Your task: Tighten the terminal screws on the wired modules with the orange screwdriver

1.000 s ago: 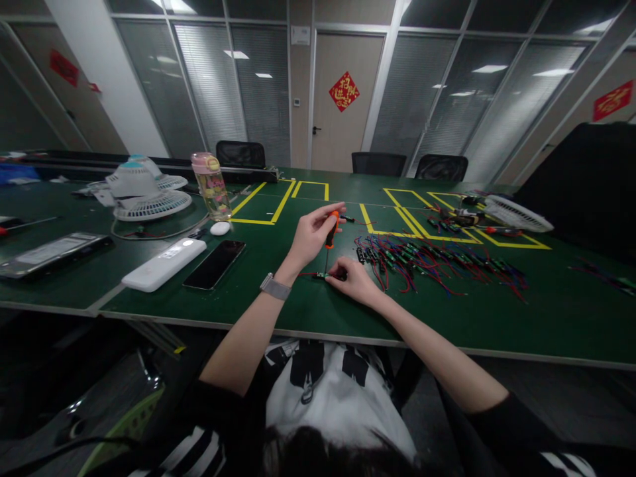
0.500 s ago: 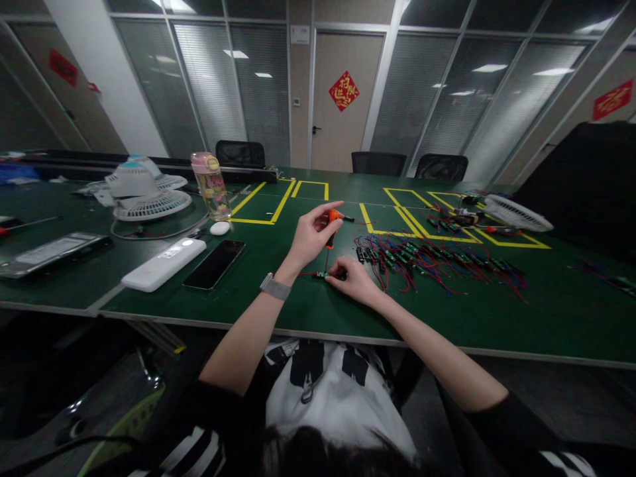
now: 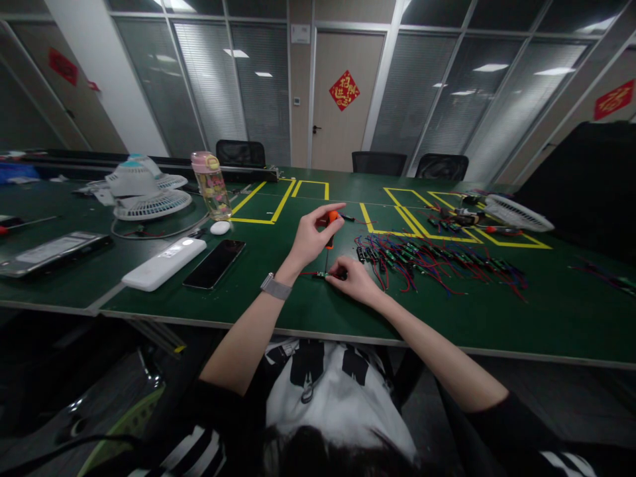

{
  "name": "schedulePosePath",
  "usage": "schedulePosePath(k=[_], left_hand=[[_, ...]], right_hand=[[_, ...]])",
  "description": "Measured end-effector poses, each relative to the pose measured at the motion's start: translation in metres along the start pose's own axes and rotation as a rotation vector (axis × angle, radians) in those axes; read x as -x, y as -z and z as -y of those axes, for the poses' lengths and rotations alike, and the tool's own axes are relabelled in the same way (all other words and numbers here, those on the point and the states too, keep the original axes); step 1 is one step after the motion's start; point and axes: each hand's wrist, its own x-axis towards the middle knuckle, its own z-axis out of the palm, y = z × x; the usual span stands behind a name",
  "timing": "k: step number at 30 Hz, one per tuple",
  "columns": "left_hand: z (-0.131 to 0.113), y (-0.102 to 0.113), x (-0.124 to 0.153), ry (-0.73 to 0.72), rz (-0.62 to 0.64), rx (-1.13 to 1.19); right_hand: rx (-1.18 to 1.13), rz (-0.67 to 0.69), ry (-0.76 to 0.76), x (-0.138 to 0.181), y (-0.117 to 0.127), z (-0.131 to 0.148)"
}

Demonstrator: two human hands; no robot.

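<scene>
My left hand (image 3: 313,237) is closed around the orange and black handle of a screwdriver (image 3: 332,217), which stands upright. Its thin shaft points down to a small green circuit board (image 3: 320,274) with a red wire, lying on the green table (image 3: 268,298). Whether the tip touches the board is too small to tell. With thumb and fingers pinched, my right hand (image 3: 355,279) holds the right end of that board against the tabletop. Part of the board is hidden under those fingers.
Right of my hands lies a pile of small circuit boards (image 3: 412,255) with red and blue wires. A phone (image 3: 214,264), a white power bank (image 3: 163,264), a bottle (image 3: 211,187) and a white fan (image 3: 149,195) are on the left. Yellow tape (image 3: 283,202) marks the table.
Almost nothing differs. The screwdriver handle looks slightly turned in my left hand, while my right hand stays in place on the board.
</scene>
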Motion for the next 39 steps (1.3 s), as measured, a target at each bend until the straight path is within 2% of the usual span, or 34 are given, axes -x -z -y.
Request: schedulePosePath(k=[4,9,11,16,19,26,32,39], left_hand=[[0.0026,0.0023,-0.0015,-0.06,-0.036,-0.09],[0.0028,0.0011,-0.0031,0.014,0.041,0.131],[0.0013,0.0,-0.0019,0.034,0.047,0.15],[0.0011,0.0002,0.0006,-0.064,-0.04,-0.058],[0.0021,0.0011,-0.0006,-0.091,-0.05,-0.08],[-0.0006,-0.0019,-0.0013,0.055,0.052,0.157],[0.0029,0.0003,-0.0001,-0.047,-0.052,-0.067],[0.0028,-0.0013,-0.0024,0.109,0.05,0.227]], right_hand=[[0.003,0.004,0.001,-0.0004,0.0002,-0.0002],[0.011,0.005,0.003,-0.0008,0.0002,-0.0014],[0.013,0.004,0.006,-0.0006,0.0,-0.0014],[0.023,0.001,0.004,-0.0004,-0.0004,-0.0012],[0.021,-0.001,0.006,-0.0005,-0.0004,-0.0014],[0.019,0.004,-0.014,-0.0003,0.0006,0.0003],[0.021,0.005,-0.01,-0.0005,0.0011,0.0012],[0.018,0.005,-0.009,0.0001,0.0002,-0.0007]])
